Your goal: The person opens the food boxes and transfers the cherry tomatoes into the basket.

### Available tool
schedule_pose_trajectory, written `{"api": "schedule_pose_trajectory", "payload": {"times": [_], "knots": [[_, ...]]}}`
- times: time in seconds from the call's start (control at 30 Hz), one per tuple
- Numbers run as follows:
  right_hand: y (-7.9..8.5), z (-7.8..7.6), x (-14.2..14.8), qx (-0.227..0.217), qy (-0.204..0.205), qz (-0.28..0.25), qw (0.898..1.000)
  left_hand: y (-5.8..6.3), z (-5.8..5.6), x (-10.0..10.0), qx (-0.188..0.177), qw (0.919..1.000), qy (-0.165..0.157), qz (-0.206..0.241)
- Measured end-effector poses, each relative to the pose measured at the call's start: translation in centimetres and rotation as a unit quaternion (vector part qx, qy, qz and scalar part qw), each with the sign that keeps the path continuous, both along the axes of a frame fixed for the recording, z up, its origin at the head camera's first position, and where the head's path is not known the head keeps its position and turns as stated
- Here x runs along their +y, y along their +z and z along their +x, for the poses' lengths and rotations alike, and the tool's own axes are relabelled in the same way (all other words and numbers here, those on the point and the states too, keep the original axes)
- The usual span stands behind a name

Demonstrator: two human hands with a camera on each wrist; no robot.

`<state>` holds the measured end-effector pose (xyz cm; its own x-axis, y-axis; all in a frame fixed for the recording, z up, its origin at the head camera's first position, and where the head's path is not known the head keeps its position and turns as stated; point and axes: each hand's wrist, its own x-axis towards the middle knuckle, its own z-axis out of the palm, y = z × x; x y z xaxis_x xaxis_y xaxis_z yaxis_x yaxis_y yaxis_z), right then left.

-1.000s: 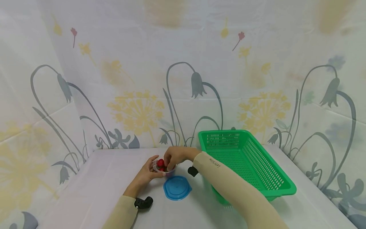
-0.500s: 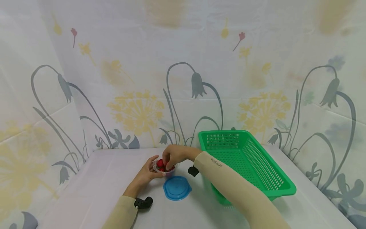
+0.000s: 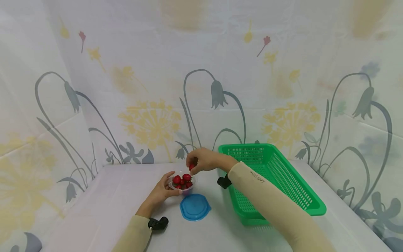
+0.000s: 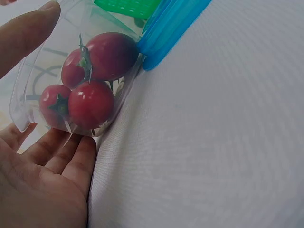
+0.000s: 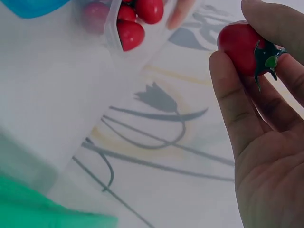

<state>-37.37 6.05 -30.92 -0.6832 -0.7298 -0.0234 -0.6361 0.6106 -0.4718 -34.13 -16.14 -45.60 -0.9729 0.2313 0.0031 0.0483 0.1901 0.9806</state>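
Note:
My left hand (image 3: 160, 193) grips a small clear plastic container (image 3: 188, 191) standing on the table, thumb at the near rim and fingers round the far side. Several red cherry tomatoes (image 4: 91, 104) with green stems lie in it. Above and just right of the container, my right hand (image 3: 204, 160) pinches one cherry tomato (image 5: 241, 45) between thumb and fingers, its green calyx facing the palm in the right wrist view. A blue lid (image 3: 195, 207) lies flat on the table directly in front of the container.
A large green perforated plastic basket (image 3: 302, 197) stands on the right, partly covered by my right forearm. The white cloth-covered table (image 3: 126, 189) meets a flower-printed curtain (image 3: 141, 87) at the back and sides.
My right hand has risen out of the container and moved slightly right, lifting a cherry tomato. The remaining tomatoes now show more fully. My left hand and the lid stay put.

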Motion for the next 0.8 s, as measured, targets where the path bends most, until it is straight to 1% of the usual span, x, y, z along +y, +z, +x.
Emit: {"api": "schedule_pose_trajectory", "payload": {"times": [0.2,0.33,0.43,0.5,0.6,0.7,0.8], "knots": [[1.0,0.3,2.6,0.022,-0.009,-0.020,1.000,-0.1,0.1,0.0,0.010,0.9999,0.003,-0.005],[1.4,0.6,4.5,0.030,-0.024,-0.046,0.998,-0.1,0.1,0.0,0.009,0.9999,0.005,-0.010],[1.3,0.6,6.0,0.043,-0.031,-0.066,0.996,-0.1,0.1,-0.1,0.010,0.9998,0.010,-0.016],[1.1,0.5,7.0,0.057,-0.028,-0.079,0.995,-0.1,0.0,-0.2,0.010,0.9997,0.012,-0.017],[0.7,0.3,8.6,0.089,-0.023,-0.094,0.991,-0.2,0.0,-0.2,0.012,0.9998,0.009,-0.016],[0.4,0.2,10.3,0.111,-0.022,-0.103,0.988,-0.2,0.0,-0.1,0.007,0.9999,0.005,-0.015],[0.1,0.3,11.9,0.122,-0.021,-0.104,0.987,0.0,0.2,0.0,0.011,0.9998,0.003,-0.014]]}}
